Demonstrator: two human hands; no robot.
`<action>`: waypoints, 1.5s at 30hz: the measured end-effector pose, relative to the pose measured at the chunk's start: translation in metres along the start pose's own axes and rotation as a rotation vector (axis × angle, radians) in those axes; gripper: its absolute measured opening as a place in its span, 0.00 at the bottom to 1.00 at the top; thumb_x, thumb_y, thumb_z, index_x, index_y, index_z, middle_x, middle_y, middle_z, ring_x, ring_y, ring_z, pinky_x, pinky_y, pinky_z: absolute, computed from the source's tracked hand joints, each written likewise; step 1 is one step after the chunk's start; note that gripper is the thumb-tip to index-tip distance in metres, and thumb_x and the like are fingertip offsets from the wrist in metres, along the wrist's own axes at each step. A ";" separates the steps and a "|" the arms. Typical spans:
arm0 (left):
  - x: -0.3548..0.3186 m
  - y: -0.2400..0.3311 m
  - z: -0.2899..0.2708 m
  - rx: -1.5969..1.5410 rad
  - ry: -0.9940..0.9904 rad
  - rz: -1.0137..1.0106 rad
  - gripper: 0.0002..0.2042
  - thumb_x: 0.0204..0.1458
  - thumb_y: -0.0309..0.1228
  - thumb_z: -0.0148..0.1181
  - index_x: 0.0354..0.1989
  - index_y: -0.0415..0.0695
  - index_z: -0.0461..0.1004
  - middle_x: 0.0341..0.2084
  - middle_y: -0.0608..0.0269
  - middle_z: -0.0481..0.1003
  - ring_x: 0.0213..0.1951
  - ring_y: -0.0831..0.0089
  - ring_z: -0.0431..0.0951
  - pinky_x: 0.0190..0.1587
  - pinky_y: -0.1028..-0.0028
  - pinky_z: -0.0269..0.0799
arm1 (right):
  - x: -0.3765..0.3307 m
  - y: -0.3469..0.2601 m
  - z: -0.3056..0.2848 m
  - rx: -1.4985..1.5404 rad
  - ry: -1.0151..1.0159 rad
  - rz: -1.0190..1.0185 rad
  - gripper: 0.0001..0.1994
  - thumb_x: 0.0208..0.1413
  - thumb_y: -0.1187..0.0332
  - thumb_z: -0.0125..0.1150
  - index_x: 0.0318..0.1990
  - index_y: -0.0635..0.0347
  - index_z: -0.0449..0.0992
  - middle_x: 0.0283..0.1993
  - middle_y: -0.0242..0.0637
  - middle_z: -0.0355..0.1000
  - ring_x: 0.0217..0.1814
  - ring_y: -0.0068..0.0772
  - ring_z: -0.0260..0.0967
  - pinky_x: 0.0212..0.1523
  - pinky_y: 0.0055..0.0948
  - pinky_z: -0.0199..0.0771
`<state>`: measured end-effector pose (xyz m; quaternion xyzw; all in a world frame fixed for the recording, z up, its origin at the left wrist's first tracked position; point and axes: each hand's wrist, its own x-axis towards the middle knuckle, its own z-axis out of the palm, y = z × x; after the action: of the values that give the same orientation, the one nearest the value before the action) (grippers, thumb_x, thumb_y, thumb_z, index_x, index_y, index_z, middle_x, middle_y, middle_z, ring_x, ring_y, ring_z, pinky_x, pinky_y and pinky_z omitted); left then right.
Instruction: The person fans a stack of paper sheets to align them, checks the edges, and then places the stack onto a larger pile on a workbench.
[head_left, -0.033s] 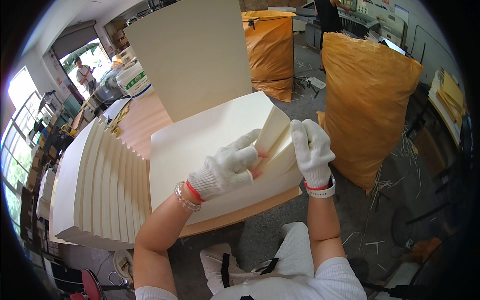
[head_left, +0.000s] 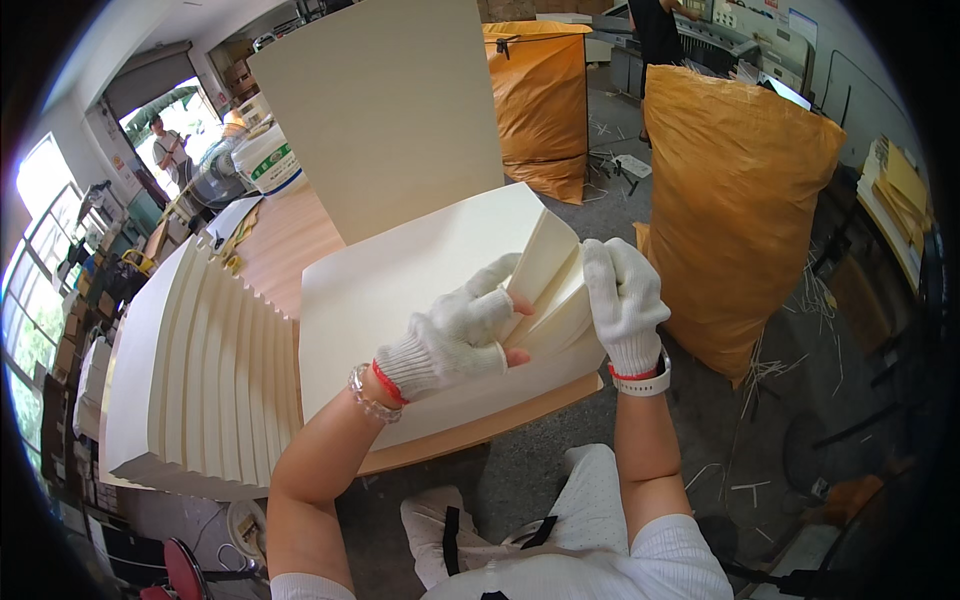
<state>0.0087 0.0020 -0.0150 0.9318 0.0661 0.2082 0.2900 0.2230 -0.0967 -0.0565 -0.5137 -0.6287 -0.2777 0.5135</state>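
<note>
While the right hand [head_left: 622, 295] curls closed around the right-hand edge of some bent sheets [head_left: 556, 290], the left hand [head_left: 465, 325] lies against the same sheets from the other side, its thumb and fingers spread apart. Whether the left hand truly grips the paper or only presses on it, I cannot tell. Both hands wear white knitted gloves with red trim at the cuff, and bare fingertips show on the left one. There is a clear beaded bracelet [head_left: 375, 397] on the left wrist and a watch with a pale strap [head_left: 645, 381] on the right.

The bent sheets belong to a thick cream paper stack [head_left: 400, 260] that lies on the tabletop [head_left: 265, 245] in front of the person — its right end is lifted and fanned between the two hands, with gaps showing between the layers. Just left of it stands a second pile [head_left: 215, 375], set out in stepped batches like a staircase. A tall cream board [head_left: 385, 110] rises upright behind the paper stack, and a white tub [head_left: 267, 160] sits near the far left of that board.

Beyond the right hand stands a bulging orange sack [head_left: 740, 215], with another sack [head_left: 540, 110] farther back. Thin paper strips [head_left: 775, 375] litter the grey floor [head_left: 700, 430] — most of them near the sacks.
</note>
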 end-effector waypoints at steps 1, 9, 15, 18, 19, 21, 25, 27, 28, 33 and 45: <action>-0.001 -0.001 0.001 -0.014 0.011 -0.029 0.21 0.44 0.30 0.77 0.48 0.44 0.77 0.68 0.42 0.61 0.60 0.52 0.71 0.57 0.67 0.69 | -0.002 0.002 0.001 -0.006 0.000 -0.002 0.11 0.55 0.80 0.59 0.45 0.67 0.72 0.26 0.37 0.58 0.23 0.36 0.59 0.24 0.34 0.63; -0.004 -0.006 0.006 -0.053 0.127 0.007 0.16 0.43 0.21 0.69 0.42 0.40 0.75 0.68 0.46 0.62 0.53 0.50 0.77 0.51 0.63 0.76 | -0.001 0.002 0.001 0.099 0.010 0.020 0.09 0.56 0.81 0.58 0.45 0.68 0.74 0.24 0.37 0.57 0.24 0.35 0.60 0.23 0.33 0.62; 0.002 0.005 -0.005 0.086 -0.086 -0.062 0.18 0.46 0.24 0.71 0.48 0.42 0.76 0.66 0.45 0.64 0.48 0.61 0.77 0.49 0.68 0.73 | -0.007 0.007 0.004 0.055 0.041 0.019 0.13 0.54 0.82 0.59 0.47 0.68 0.74 0.25 0.37 0.58 0.24 0.36 0.61 0.23 0.33 0.64; 0.001 0.002 -0.001 -0.013 0.010 -0.003 0.12 0.46 0.25 0.70 0.39 0.40 0.76 0.66 0.42 0.64 0.47 0.52 0.80 0.47 0.66 0.77 | -0.005 0.004 0.003 -0.035 0.007 -0.018 0.15 0.52 0.82 0.60 0.49 0.68 0.73 0.27 0.38 0.60 0.25 0.36 0.62 0.23 0.33 0.64; 0.000 0.002 0.000 -0.015 0.026 -0.027 0.13 0.46 0.26 0.70 0.39 0.40 0.76 0.66 0.42 0.64 0.48 0.52 0.80 0.48 0.66 0.77 | -0.006 0.006 0.003 -0.040 0.000 -0.026 0.16 0.51 0.82 0.61 0.49 0.68 0.73 0.28 0.38 0.60 0.25 0.36 0.62 0.23 0.33 0.65; -0.001 0.003 0.004 -0.020 0.060 -0.074 0.14 0.46 0.28 0.72 0.39 0.41 0.76 0.67 0.43 0.63 0.49 0.50 0.80 0.49 0.65 0.77 | -0.007 0.008 0.002 -0.044 -0.004 -0.039 0.16 0.51 0.82 0.61 0.49 0.69 0.73 0.29 0.38 0.60 0.25 0.36 0.62 0.23 0.33 0.65; -0.002 0.000 0.006 0.086 0.099 0.016 0.19 0.46 0.21 0.68 0.49 0.40 0.76 0.68 0.45 0.62 0.48 0.62 0.78 0.46 0.70 0.74 | -0.005 0.007 0.004 0.043 0.058 -0.066 0.16 0.52 0.82 0.60 0.50 0.69 0.72 0.28 0.38 0.60 0.25 0.36 0.61 0.23 0.33 0.64; -0.002 0.000 0.002 0.129 0.093 0.094 0.20 0.46 0.18 0.64 0.51 0.39 0.76 0.68 0.43 0.63 0.46 0.62 0.80 0.44 0.70 0.75 | -0.004 0.006 0.002 0.096 0.052 -0.049 0.16 0.53 0.82 0.60 0.50 0.69 0.72 0.28 0.38 0.60 0.25 0.36 0.60 0.24 0.33 0.64; -0.002 -0.001 0.001 0.135 0.042 0.070 0.21 0.46 0.17 0.62 0.52 0.38 0.76 0.67 0.42 0.63 0.44 0.62 0.80 0.43 0.70 0.76 | -0.003 0.004 0.000 0.113 0.017 -0.024 0.16 0.53 0.82 0.60 0.50 0.69 0.72 0.28 0.38 0.59 0.25 0.36 0.60 0.24 0.33 0.64; 0.002 -0.001 -0.002 -0.016 -0.086 -0.041 0.22 0.46 0.15 0.62 0.52 0.40 0.74 0.65 0.40 0.64 0.46 0.61 0.80 0.43 0.70 0.75 | -0.005 0.005 0.001 -0.049 0.019 -0.070 0.16 0.52 0.82 0.60 0.50 0.69 0.72 0.28 0.37 0.59 0.25 0.36 0.61 0.24 0.33 0.65; 0.001 0.005 0.002 0.126 0.035 0.058 0.19 0.43 0.14 0.66 0.44 0.43 0.73 0.64 0.43 0.66 0.49 0.60 0.79 0.44 0.71 0.75 | -0.009 0.007 0.002 0.137 0.021 0.068 0.09 0.58 0.79 0.60 0.46 0.67 0.74 0.27 0.37 0.59 0.24 0.36 0.59 0.23 0.34 0.61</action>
<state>0.0105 -0.0033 -0.0133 0.9459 0.0571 0.2284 0.2234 0.2282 -0.0959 -0.0666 -0.4954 -0.6230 -0.2220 0.5632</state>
